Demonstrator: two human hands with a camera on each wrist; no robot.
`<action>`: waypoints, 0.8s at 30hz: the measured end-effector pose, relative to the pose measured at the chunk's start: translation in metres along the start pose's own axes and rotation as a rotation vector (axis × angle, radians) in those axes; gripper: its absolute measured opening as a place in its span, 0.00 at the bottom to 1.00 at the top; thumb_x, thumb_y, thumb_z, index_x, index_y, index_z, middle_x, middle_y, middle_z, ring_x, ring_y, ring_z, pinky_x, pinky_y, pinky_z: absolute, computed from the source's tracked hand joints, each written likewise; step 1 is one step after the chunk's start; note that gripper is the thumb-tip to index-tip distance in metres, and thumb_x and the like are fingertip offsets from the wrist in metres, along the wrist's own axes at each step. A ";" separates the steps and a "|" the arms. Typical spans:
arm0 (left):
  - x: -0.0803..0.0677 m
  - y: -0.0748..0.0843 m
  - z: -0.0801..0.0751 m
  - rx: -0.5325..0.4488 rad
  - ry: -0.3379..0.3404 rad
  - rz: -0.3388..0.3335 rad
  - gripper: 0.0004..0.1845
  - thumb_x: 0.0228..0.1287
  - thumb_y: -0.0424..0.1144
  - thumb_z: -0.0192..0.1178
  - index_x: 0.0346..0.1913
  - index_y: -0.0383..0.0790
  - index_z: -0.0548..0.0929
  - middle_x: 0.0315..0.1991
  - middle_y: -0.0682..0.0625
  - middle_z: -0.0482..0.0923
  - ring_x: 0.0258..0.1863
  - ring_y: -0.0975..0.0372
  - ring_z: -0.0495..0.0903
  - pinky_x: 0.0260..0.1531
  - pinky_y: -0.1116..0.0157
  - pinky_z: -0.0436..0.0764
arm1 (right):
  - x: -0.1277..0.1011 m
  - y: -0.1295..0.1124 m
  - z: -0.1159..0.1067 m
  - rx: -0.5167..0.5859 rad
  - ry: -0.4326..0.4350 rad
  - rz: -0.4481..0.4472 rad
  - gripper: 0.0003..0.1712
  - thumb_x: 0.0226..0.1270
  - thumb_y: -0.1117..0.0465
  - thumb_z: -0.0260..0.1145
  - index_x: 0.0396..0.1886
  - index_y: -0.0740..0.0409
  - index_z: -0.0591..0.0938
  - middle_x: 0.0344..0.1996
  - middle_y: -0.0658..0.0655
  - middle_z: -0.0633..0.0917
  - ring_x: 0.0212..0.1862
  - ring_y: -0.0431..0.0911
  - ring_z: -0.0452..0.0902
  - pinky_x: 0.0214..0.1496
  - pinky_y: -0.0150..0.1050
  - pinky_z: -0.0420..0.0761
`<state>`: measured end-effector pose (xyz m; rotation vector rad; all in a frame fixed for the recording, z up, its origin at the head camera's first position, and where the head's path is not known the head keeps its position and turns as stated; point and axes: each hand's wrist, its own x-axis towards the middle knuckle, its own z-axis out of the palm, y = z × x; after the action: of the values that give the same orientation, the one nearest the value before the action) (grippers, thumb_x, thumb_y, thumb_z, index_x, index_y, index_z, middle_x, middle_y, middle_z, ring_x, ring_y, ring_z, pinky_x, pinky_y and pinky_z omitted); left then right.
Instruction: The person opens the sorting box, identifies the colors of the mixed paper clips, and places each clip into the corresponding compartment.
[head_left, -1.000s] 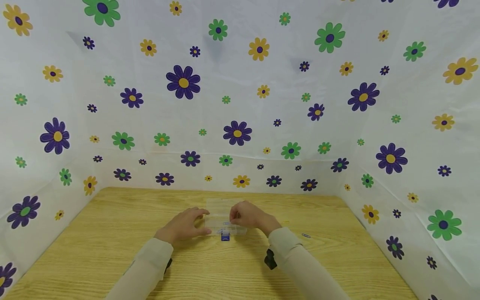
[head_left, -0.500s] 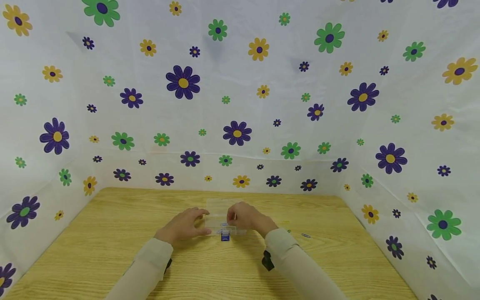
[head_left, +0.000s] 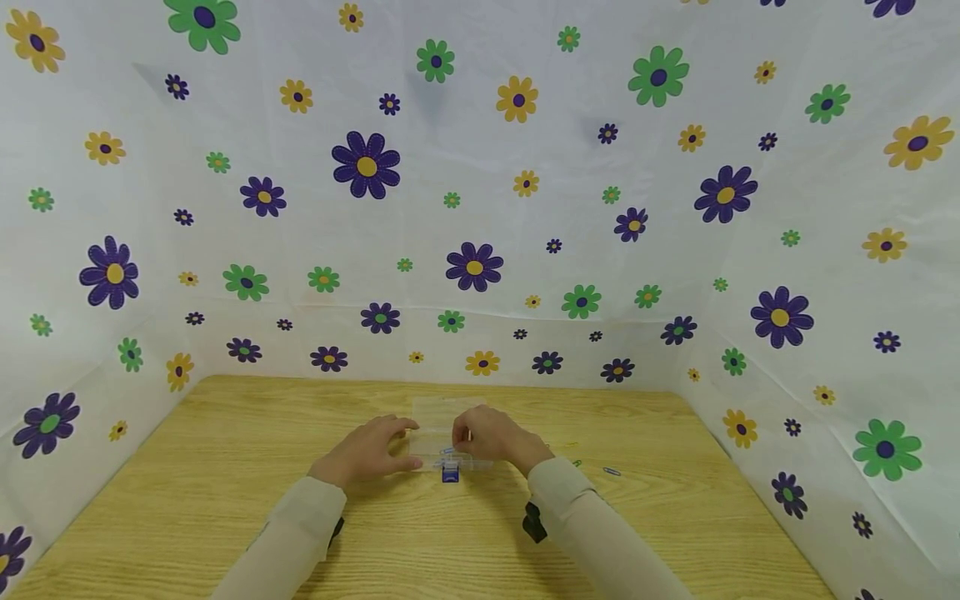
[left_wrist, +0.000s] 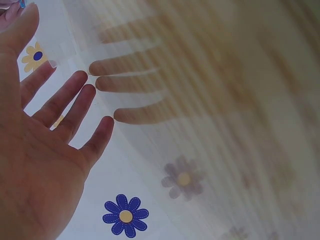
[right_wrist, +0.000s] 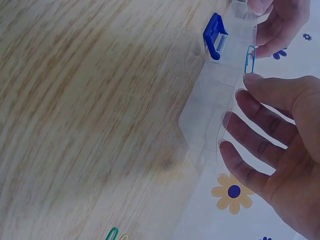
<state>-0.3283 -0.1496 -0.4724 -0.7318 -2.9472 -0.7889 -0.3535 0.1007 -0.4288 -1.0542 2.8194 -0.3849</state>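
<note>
We pinched a blue paper clip (right_wrist: 249,59) in our right grip (head_left: 487,435) over the clear box (right_wrist: 220,100); our left grip (head_left: 367,450), fingers straight, steadied its side.

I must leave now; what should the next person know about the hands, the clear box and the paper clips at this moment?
Left hand: flat, fingers straight, steadying the left side of the clear box.
Right hand: pinches a blue paper clip over the open box, not released.
The box lies mid-table, blue latch towards the person.
Whether clips already lie inside cannot be told.
Left: loose clips on the wooden table, to the right of the right sleeve.
</note>
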 end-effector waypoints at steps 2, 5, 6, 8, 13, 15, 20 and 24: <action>0.000 0.000 0.000 -0.001 0.001 0.002 0.37 0.63 0.60 0.69 0.68 0.41 0.77 0.60 0.40 0.81 0.60 0.47 0.80 0.64 0.42 0.77 | 0.000 0.000 -0.001 -0.005 0.003 -0.020 0.04 0.70 0.63 0.71 0.34 0.53 0.89 0.31 0.47 0.88 0.32 0.34 0.76 0.38 0.28 0.79; -0.001 0.001 -0.001 -0.003 0.001 0.007 0.37 0.64 0.59 0.69 0.68 0.40 0.77 0.61 0.39 0.81 0.60 0.47 0.80 0.64 0.42 0.77 | -0.001 0.000 -0.001 -0.004 0.003 -0.033 0.04 0.70 0.63 0.71 0.34 0.53 0.89 0.31 0.47 0.88 0.32 0.34 0.75 0.38 0.28 0.78; -0.001 0.001 -0.001 -0.003 0.001 0.008 0.37 0.64 0.59 0.69 0.68 0.40 0.77 0.61 0.39 0.81 0.60 0.47 0.80 0.64 0.42 0.77 | -0.001 0.000 -0.001 -0.001 0.002 -0.033 0.04 0.70 0.63 0.71 0.34 0.53 0.89 0.31 0.47 0.88 0.32 0.34 0.75 0.38 0.28 0.78; -0.001 0.001 -0.002 -0.005 0.000 0.011 0.37 0.64 0.59 0.69 0.68 0.39 0.77 0.61 0.39 0.81 0.61 0.46 0.80 0.65 0.42 0.77 | -0.001 -0.001 -0.001 0.006 0.002 -0.030 0.04 0.70 0.63 0.70 0.34 0.52 0.88 0.31 0.47 0.88 0.32 0.34 0.75 0.39 0.28 0.78; -0.001 0.001 -0.001 -0.009 0.001 0.016 0.37 0.64 0.59 0.69 0.68 0.40 0.77 0.61 0.39 0.81 0.61 0.46 0.80 0.65 0.42 0.77 | -0.001 0.000 -0.001 0.012 0.001 -0.034 0.04 0.71 0.63 0.70 0.34 0.52 0.88 0.31 0.47 0.88 0.32 0.35 0.76 0.38 0.29 0.78; 0.000 0.000 -0.001 -0.009 0.001 0.017 0.37 0.64 0.59 0.69 0.68 0.40 0.77 0.61 0.39 0.81 0.60 0.46 0.80 0.64 0.42 0.77 | -0.001 0.000 -0.001 0.011 0.001 -0.036 0.04 0.71 0.63 0.70 0.35 0.53 0.88 0.31 0.47 0.88 0.32 0.35 0.75 0.38 0.29 0.78; 0.000 0.000 -0.001 -0.004 0.000 0.014 0.37 0.64 0.60 0.69 0.68 0.41 0.77 0.61 0.39 0.81 0.60 0.47 0.80 0.64 0.42 0.77 | -0.001 0.000 -0.001 0.004 0.004 -0.046 0.04 0.71 0.63 0.70 0.35 0.52 0.89 0.31 0.48 0.88 0.32 0.35 0.75 0.38 0.29 0.77; -0.001 0.001 -0.001 0.000 -0.002 0.007 0.37 0.64 0.60 0.69 0.69 0.40 0.77 0.62 0.39 0.80 0.61 0.46 0.79 0.65 0.42 0.76 | -0.002 0.000 -0.001 -0.002 0.010 -0.068 0.04 0.71 0.63 0.70 0.36 0.52 0.89 0.32 0.49 0.88 0.33 0.36 0.76 0.38 0.29 0.78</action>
<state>-0.3276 -0.1498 -0.4715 -0.7429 -2.9445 -0.7878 -0.3528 0.1023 -0.4279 -1.1547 2.7992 -0.3952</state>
